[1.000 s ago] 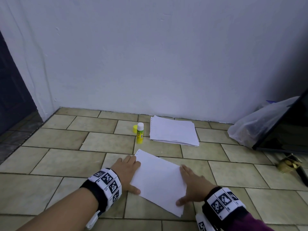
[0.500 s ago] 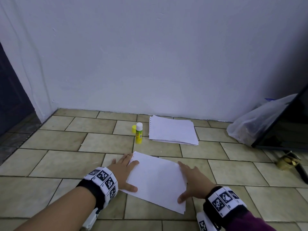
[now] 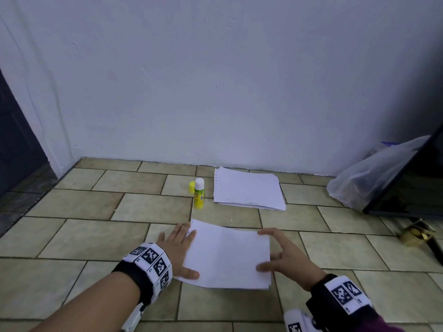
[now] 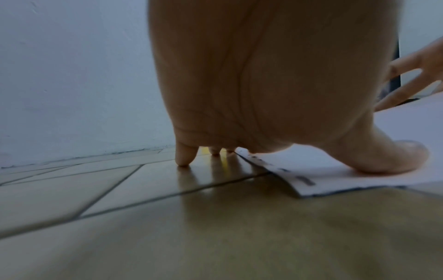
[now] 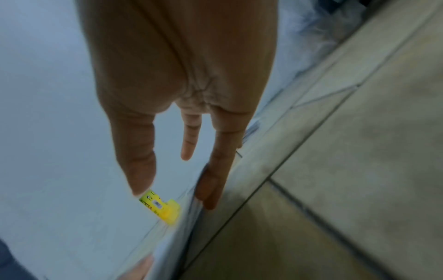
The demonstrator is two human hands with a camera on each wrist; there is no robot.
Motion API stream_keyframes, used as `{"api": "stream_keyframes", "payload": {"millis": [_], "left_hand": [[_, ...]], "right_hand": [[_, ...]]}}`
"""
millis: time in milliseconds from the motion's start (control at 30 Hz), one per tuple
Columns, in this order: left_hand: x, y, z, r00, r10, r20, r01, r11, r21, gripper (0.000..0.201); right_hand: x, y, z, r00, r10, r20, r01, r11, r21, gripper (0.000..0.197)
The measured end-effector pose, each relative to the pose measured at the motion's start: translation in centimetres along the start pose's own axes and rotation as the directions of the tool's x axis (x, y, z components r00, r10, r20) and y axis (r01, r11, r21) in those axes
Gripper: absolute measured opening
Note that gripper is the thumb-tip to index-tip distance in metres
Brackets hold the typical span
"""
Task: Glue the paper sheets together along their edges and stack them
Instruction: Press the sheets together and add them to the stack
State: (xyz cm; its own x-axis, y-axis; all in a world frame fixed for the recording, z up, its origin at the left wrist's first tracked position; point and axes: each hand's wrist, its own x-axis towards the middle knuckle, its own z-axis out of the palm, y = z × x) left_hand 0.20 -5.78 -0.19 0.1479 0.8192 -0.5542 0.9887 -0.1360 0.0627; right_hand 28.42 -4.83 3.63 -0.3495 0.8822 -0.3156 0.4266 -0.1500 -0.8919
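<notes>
Paper sheets (image 3: 227,256) look thin, light and floppy; left hand (image 3: 178,248) presses flat at 9 o'clock, right hand (image 3: 285,257) spread at 3 o'clock edge.

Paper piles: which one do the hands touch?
The near paper pile, between the left hand and right hand; the far pile by the wall lies untouched.

sheet (image 3: 227,257) on floor (image 3: 72,236) between hands; glue (image 3: 199,193) behind it, stack (image 3: 248,189) right of glue (near wall (image 3: 215,80)).

Dim, bluish, even light; wrist views blurred, head view bowed at edges.
</notes>
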Motion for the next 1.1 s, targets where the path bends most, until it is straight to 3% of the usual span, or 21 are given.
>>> {"api": "stream_keyframes", "payload": {"millis": [67,133,200,300,333,367,467,500,733,867,967,1100], "left_hand": [[0.0,0.0,0.0,1.0,-0.005,0.0,0.005,1.0,0.001,0.112],[-0.1,0.0,-0.1,1.0,-0.005,-0.004,0.005,1.0,0.004,0.111],[0.1,-0.1,-0.1,1.0,0.004,0.015,-0.004,1.0,0.01,0.117],[-0.1,-0.2,-0.6,0.997,0.042,0.068,-0.041,0.999,-0.013,0.159],[0.0,-0.3,-0.8,0.996,0.042,0.079,-0.04,0.999,-0.024,0.162],[0.0,-0.3,-1.1,0.995,0.032,0.089,-0.029,0.999,-0.032,0.155],[-0.1,-0.2,-1.2,0.997,0.011,0.074,-0.01,1.0,-0.022,0.095],[-0.1,-0.3,-1.2,0.998,0.016,0.064,-0.015,1.0,-0.014,0.089],[0.2,-0.5,-1.1,0.999,0.032,0.017,-0.032,0.999,0.02,0.097],[1.1,-0.5,-1.3,1.0,-0.003,0.023,0.003,1.0,0.004,0.112],[1.9,-0.5,-1.5,0.998,-0.052,0.024,0.052,0.998,0.022,0.124],[2.5,-0.1,-1.6,0.994,-0.091,0.052,0.088,0.994,0.057,0.123]], "right_hand": [[0.1,0.1,0.3,0.999,0.036,-0.041,-0.031,0.993,0.115,0.037],[0.4,0.5,0.6,0.997,0.069,-0.031,-0.064,0.987,0.148,0.025],[0.8,0.7,0.5,0.996,0.082,-0.029,-0.078,0.991,0.113,0.021],[1.3,0.9,-0.3,0.995,0.081,-0.061,-0.075,0.992,0.097,0.024],[1.3,0.7,-0.5,0.994,0.08,-0.075,-0.073,0.994,0.084,0.026],[1.5,0.8,-0.8,0.992,0.071,-0.101,-0.066,0.996,0.051,0.028],[1.8,0.5,-2.1,0.973,0.024,-0.229,-0.036,0.998,-0.048,0.035],[2.0,0.6,-2.9,0.967,0.004,-0.255,-0.021,0.998,-0.064,0.037],[3.2,-1.3,-7.5,0.918,-0.049,-0.392,0.066,0.997,0.029,0.039],[6.8,-3.0,-8.6,0.838,-0.015,-0.545,0.039,0.999,0.034,0.034],[11.0,-4.2,-9.2,0.831,-0.037,-0.555,-0.007,0.997,-0.078,0.035],[16.3,-4.3,-9.1,0.849,-0.035,-0.528,-0.143,0.946,-0.292,0.035]]}}
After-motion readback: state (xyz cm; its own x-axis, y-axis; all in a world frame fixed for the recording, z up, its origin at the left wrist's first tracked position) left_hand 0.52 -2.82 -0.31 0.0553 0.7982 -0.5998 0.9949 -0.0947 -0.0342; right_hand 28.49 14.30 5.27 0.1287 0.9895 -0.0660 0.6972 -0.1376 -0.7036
